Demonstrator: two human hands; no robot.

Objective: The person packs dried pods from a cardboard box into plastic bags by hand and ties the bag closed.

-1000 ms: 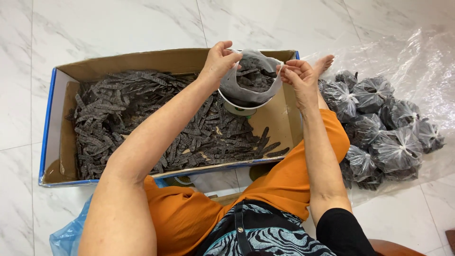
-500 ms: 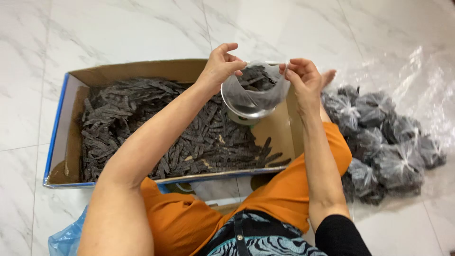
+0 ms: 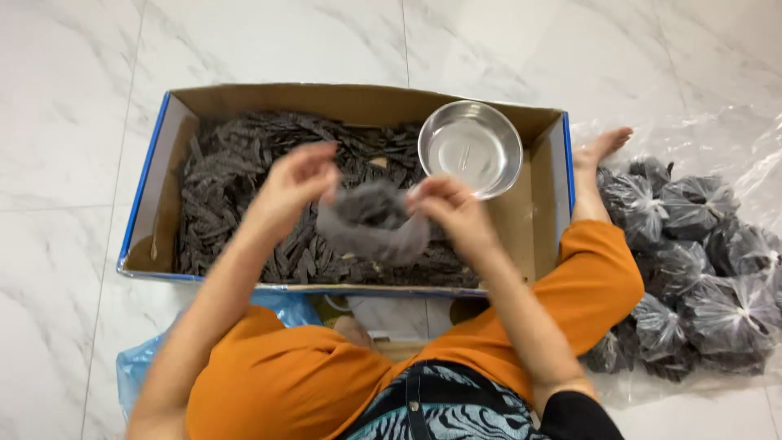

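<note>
Left hand [image 3: 295, 181] and right hand [image 3: 446, 213] both pinch a filled clear bag [image 3: 373, 222] over the cardboard box [image 3: 342, 102], steel bowl [image 3: 471, 147] emptied; many tied bags [image 3: 692, 269] done, plenty of dark strips [image 3: 244, 163] left.

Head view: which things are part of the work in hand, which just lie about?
In hand:
left hand
right hand
small clear plastic bag of dark pieces
cardboard box of dark dried strips
round steel bowl

Lying about:
tied filled bags on clear sheet
blue plastic bag
</note>
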